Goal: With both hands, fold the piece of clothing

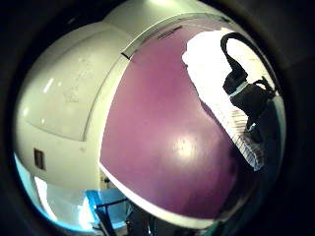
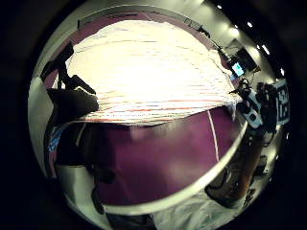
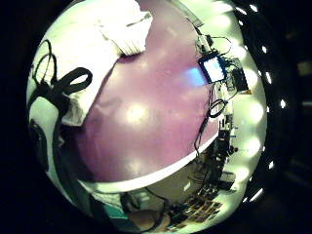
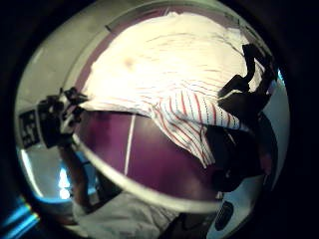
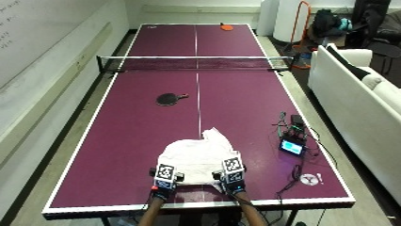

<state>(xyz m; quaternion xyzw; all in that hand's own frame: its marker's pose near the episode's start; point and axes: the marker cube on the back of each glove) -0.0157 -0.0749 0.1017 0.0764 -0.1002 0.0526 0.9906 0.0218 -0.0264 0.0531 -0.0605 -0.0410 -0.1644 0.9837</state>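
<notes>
Outside view: left hand and right hand each pinch the striped, rumpled garment's near edge.

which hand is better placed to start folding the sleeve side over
The right hand, probably. The striped shirt has its sleeve bunched toward the right side, nearer that hand, which already pinches the near hem there. The left hand holds the opposite near corner, farther off.

The garment's near edge is apparently hidden beneath both gloves.
</notes>
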